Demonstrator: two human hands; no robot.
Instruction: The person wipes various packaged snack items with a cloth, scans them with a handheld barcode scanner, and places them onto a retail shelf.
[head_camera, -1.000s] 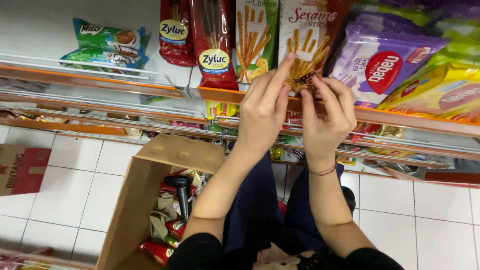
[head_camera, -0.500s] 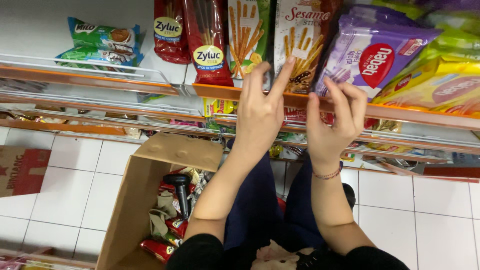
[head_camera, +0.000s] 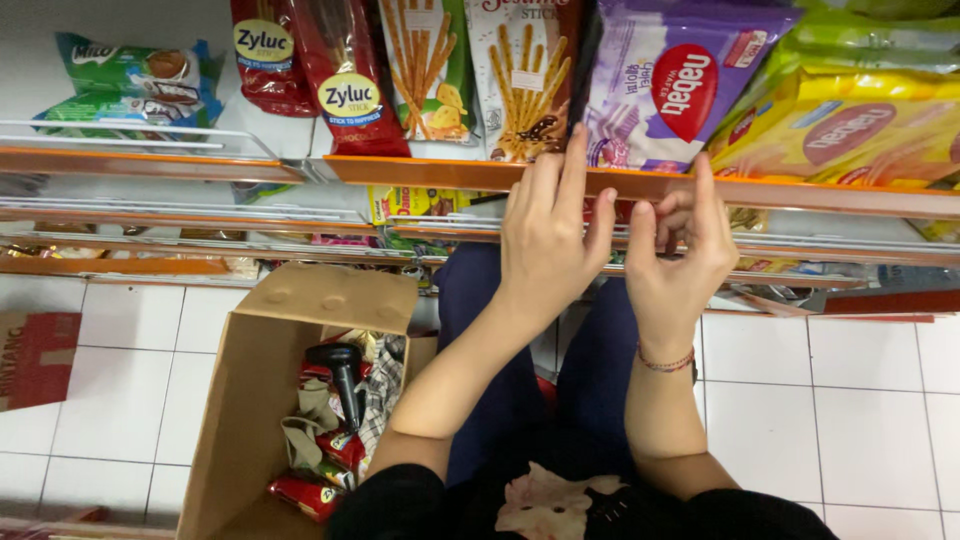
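Nearest: open cardboard box (head_camera: 262, 400) on the white tiled floor (head_camera: 860, 400), at the person's left knee; inside it, a black handheld scanner (head_camera: 342, 366), cloth, and red snack packs (head_camera: 315, 492) not yet shelved.

Middle: left hand (head_camera: 548, 236) and right hand (head_camera: 678, 255), raised side by side at the orange shelf edge (head_camera: 440, 170). Left grip: fingers extended, tips touching the lower edge of the sesame stick pack (head_camera: 525, 75), nothing enclosed. Right grip: fingers loosely curled at the shelf rail, holding nothing visible.

Far: upper shelf, tightly faced with red stick packs (head_camera: 345, 70), the sesame stick pack, a purple wafer bag (head_camera: 670, 85) and yellow bags (head_camera: 850, 130). Green packs (head_camera: 130, 80) stand apart, far left.

Judgement: the sesame stick pack appears placed and is being squared; box stock remains. Free room lies left of the red packs; little elsewhere.
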